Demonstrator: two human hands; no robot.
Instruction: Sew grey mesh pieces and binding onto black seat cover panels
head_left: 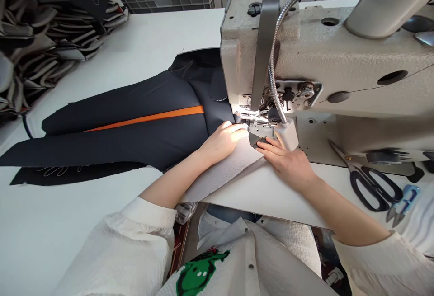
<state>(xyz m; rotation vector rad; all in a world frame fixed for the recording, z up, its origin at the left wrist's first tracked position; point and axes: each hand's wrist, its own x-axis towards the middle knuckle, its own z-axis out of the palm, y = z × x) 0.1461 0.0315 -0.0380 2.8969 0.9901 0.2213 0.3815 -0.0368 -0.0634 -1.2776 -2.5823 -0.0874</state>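
Dark fabric piece [149, 101] lies on the white table [84, 223], spread left of the sewing machine [305, 61], one end tucked under the machine head by the needle area. Orange strip [152, 117] runs along it. Left hand [222, 142]: fingers curled, pinching the edge of the grey flap [224, 174] near the presser area. Right hand [288, 165]: fingers extended, palm down, fingertips pressing the dark edge beside the flap, not gripping. Small lamp head [286, 134] sits just above that hand. Black-handled scissors [368, 180] and blue snips [405, 203] lie off to the right, just beside each other.
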